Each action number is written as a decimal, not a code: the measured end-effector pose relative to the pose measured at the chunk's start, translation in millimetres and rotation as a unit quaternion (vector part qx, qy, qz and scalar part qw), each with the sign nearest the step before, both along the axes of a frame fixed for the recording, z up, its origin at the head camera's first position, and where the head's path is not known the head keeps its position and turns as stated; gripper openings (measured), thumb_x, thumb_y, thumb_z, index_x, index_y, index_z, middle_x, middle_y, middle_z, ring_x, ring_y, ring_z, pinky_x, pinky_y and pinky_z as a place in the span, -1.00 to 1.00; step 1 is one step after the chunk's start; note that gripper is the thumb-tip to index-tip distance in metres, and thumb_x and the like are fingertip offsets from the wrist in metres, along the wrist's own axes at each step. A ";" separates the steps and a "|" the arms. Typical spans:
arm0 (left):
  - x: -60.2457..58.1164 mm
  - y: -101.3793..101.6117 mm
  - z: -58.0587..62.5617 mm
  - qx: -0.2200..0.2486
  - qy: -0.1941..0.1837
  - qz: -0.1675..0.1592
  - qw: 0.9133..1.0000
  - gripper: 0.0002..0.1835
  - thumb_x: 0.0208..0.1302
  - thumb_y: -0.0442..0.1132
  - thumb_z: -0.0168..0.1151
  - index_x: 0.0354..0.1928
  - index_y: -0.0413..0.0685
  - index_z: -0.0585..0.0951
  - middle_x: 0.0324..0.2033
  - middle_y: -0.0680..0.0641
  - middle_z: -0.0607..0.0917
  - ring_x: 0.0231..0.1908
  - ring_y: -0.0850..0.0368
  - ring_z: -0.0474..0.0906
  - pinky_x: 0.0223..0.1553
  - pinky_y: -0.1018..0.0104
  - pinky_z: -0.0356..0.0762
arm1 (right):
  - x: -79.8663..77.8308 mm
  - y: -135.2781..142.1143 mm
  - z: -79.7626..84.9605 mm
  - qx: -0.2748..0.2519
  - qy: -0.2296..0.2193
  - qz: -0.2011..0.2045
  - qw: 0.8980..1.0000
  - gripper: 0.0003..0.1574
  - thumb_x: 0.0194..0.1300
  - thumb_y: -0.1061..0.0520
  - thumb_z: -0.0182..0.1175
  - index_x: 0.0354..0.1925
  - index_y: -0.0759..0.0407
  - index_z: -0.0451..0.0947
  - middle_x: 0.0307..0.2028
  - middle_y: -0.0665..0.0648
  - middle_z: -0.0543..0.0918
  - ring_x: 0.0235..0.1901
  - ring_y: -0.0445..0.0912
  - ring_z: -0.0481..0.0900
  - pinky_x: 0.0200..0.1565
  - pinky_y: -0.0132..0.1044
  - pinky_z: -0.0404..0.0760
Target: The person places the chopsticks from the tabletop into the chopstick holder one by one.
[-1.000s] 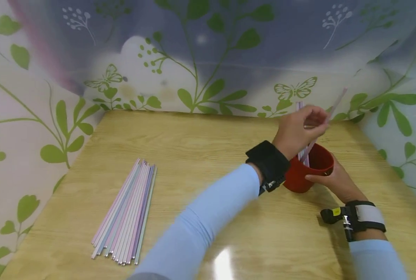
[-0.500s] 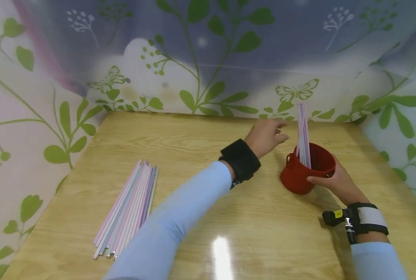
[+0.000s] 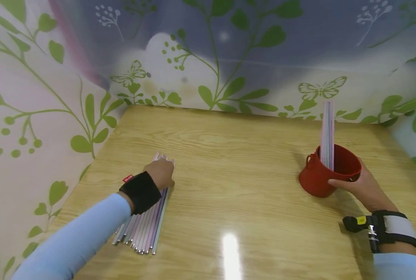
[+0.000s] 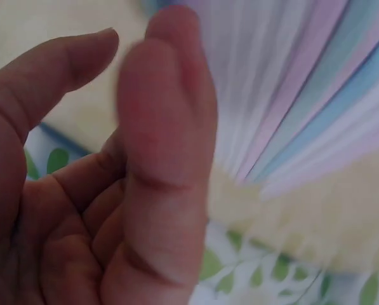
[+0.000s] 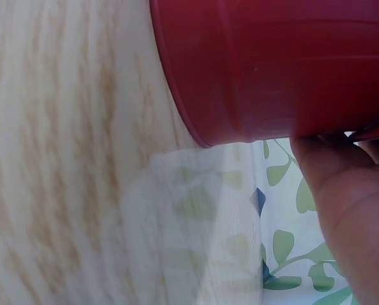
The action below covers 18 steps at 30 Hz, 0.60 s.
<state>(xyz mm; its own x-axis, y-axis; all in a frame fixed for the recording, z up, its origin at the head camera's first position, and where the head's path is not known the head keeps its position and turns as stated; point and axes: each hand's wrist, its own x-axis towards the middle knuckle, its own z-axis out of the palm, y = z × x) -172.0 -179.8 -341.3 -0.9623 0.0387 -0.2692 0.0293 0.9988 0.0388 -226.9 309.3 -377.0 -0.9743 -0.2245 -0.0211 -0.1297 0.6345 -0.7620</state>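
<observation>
A red bucket (image 3: 316, 181) stands on the table at the right in the head view, several thin pastel sticks (image 3: 327, 130) leaning upright inside it. My right hand (image 3: 370, 190) grips its right side, thumb toward the front; the right wrist view shows fingers against the red wall (image 5: 272, 70). At the left, my left hand (image 3: 160, 173) is over the far end of a fanned pile of pastel sticks (image 3: 146, 229) with shiny ends. In the left wrist view, its thumb and forefinger stand apart with nothing between them, beside the sticks (image 4: 259, 70).
The wood-grain table (image 3: 236, 167) spans the space between pile and bucket. A leaf-printed backdrop (image 3: 222, 58) rises behind the table and along its left side. A bright light reflection lies near the front.
My left hand let go of a stick in the bucket, then moved left across the table to the pile. My right hand stays on the bucket. The head view has shifted slightly left.
</observation>
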 end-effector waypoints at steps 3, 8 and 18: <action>6.6 -1.6 -9.8 0.012 -0.006 0.006 1.000 -0.79 -0.12 -0.18 0.24 -0.66 -0.14 0.46 -0.72 0.02 0.40 -0.73 0.19 0.32 -0.76 0.32 0.28 | 0.3 2.1 1.4 0.003 0.004 0.001 1.000 -0.05 0.06 0.07 0.14 0.24 -0.24 -0.23 0.15 0.05 0.11 -0.08 -0.36 0.16 -0.28 -0.69 0.30; 9.3 7.7 -15.1 0.001 0.004 0.012 1.000 -0.84 -0.09 -0.33 0.15 -0.70 -0.12 0.40 -0.71 0.00 0.38 -0.70 0.16 0.31 -0.74 0.30 0.27 | 1.4 0.8 1.9 -0.006 0.008 0.002 1.000 -0.06 0.07 0.09 0.13 0.25 -0.22 -0.21 0.14 0.05 0.12 -0.06 -0.33 0.17 -0.26 -0.69 0.29; 4.7 37.6 -27.3 -0.019 0.067 0.003 0.998 -0.78 0.01 -0.40 0.03 -0.73 -0.19 0.49 -0.65 -0.10 0.56 -0.67 0.15 0.44 -0.70 0.26 0.43 | 3.8 -2.4 -1.3 -0.013 0.009 -0.002 1.000 -0.06 0.07 0.08 0.13 0.25 -0.22 -0.21 0.15 0.06 0.11 -0.06 -0.35 0.17 -0.25 -0.69 0.29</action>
